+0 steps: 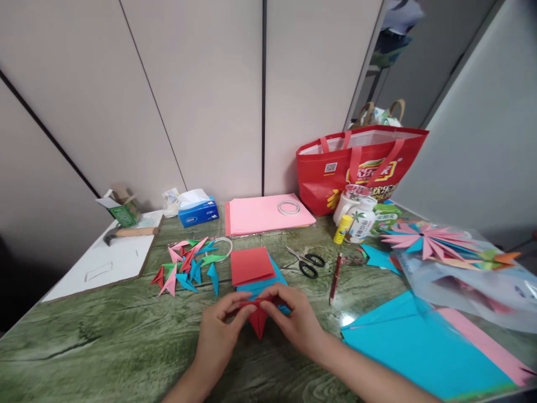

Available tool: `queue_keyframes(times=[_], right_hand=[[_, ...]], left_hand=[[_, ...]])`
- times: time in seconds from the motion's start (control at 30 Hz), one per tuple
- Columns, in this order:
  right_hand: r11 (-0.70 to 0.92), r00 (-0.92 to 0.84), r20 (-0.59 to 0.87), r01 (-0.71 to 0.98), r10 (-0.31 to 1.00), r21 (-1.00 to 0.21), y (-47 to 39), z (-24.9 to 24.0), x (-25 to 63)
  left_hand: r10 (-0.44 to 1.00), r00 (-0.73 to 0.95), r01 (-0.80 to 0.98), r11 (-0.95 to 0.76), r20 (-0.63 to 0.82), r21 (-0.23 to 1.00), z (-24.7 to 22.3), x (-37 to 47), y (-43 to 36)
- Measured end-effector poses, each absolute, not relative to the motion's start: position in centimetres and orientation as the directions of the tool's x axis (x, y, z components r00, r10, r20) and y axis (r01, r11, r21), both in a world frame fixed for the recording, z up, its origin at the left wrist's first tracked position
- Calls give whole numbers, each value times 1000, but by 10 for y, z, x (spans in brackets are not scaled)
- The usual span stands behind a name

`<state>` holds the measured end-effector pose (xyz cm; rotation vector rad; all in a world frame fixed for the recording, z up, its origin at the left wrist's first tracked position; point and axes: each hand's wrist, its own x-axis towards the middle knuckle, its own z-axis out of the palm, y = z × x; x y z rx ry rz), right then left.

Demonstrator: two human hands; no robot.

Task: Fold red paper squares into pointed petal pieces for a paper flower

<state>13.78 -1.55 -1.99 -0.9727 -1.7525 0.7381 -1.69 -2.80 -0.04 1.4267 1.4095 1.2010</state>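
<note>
Between my two hands is a piece of folded red paper (pixel 259 324), its pointed end facing down toward me. My left hand (pixel 220 324) pinches its upper left edge between thumb and fingers. On the other side, my right hand (pixel 296 316) pinches the upper right edge; both thumbs press close to the middle. Just beyond my fingers lie red paper squares (pixel 251 266) on top of blue paper sheets (pixel 249 287), partly hidden by my hands. Several small folded paper pieces (pixel 195 271) in red, pink, green and blue are heaped to the left.
Scissors (pixel 304 261) and a pencil (pixel 335 278) lie right of the squares. Pink paper (pixel 260 215), a tissue box (pixel 198 210) and a red bag (pixel 323 184) stand along the wall. A hammer (pixel 134 232) rests on a white board at left; blue paper (pixel 419 347) covers the right.
</note>
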Motion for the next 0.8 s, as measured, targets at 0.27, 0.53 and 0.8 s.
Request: queue_keyframes(times=[0.27, 0.53, 0.8], right_hand=[[584, -281, 513, 353, 811, -731, -18, -21, 139], [535, -178, 506, 341, 844, -773, -16, -21, 136], [718, -40, 734, 251, 678, -650, -19, -17, 141]], left_hand=[[990, -4, 313, -134, 143, 940, -5, -18, -28], [905, 18, 480, -380, 424, 791, -3, -21, -30], [914, -153, 299, -320, 376, 899, 3, -19, -30]])
